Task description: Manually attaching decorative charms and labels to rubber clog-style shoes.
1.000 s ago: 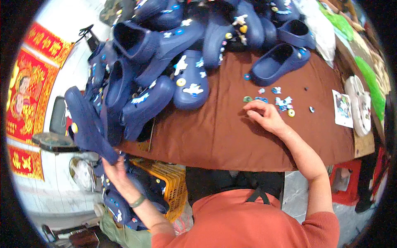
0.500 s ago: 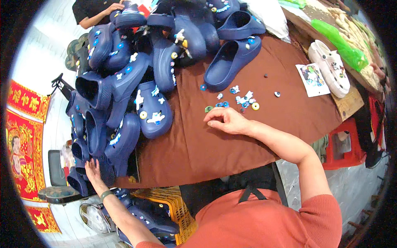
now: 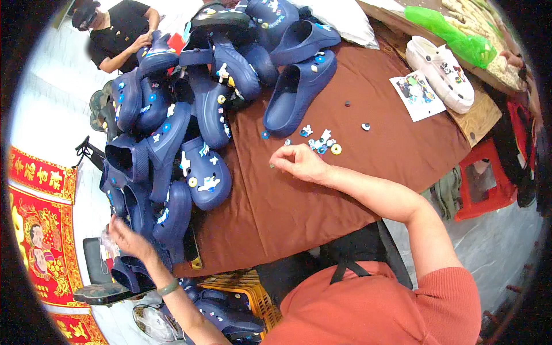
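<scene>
Right hand: the right hand (image 3: 299, 162) rested on the brown cloth (image 3: 299, 213), fingers curled in as if pinching something tiny; what it held, if anything, could not be told.
Charms: loose charms (image 3: 322, 144) lay just beyond the fingertips, apart from them.
Left hand: the left hand (image 3: 127, 237) was down at the pile's near edge, touching a navy clog (image 3: 172, 218); whether it gripped could not be told.
Pile: clogs (image 3: 195, 109) were heaped beyond and beside that hand, some overhanging the table edge.
Risk, pile: tugging a low clog could likely have toppled others to the floor.
Risk, charms: a wrist sweep could have scattered them or rolled the yellow ring (image 3: 336, 149) away.
</scene>
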`<state>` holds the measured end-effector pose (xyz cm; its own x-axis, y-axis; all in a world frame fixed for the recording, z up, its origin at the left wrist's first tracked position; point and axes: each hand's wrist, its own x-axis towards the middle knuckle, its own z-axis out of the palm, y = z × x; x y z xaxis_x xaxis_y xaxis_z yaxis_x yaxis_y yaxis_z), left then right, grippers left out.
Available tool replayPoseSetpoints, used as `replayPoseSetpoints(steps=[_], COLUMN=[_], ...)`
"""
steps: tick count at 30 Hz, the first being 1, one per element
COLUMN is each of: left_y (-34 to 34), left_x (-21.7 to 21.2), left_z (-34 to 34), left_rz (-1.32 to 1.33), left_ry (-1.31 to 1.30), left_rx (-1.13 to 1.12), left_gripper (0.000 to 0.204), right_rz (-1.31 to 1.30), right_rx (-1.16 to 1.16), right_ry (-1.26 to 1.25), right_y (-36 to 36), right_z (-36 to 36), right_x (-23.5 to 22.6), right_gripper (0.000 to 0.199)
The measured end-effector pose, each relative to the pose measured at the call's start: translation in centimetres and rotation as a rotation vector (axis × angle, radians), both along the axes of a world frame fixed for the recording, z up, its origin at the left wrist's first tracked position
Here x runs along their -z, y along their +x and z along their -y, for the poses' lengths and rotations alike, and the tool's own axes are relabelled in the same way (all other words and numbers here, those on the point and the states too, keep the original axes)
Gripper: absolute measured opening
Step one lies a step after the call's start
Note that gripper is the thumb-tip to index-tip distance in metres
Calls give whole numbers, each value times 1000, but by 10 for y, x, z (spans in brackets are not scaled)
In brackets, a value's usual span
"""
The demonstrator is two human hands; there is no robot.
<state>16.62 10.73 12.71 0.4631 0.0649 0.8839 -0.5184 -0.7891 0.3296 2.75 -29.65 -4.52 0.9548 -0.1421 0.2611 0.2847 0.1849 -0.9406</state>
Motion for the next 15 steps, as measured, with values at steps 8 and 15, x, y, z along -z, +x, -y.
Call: replayPoseSetpoints(steps=[8,15], left_y=[3,57], left_x=[25,67], left_z=[301,480], left_rz=[-372,-13], left_ry=[608,843], left_rx=[816,655], left_gripper=[29,48], right_rz=[-65,-157], right_rx=[191,231], right_ry=[445,686], right_y=[17,21], right_z=[34,40], right_x=[-1,-1], right_gripper=[20,21])
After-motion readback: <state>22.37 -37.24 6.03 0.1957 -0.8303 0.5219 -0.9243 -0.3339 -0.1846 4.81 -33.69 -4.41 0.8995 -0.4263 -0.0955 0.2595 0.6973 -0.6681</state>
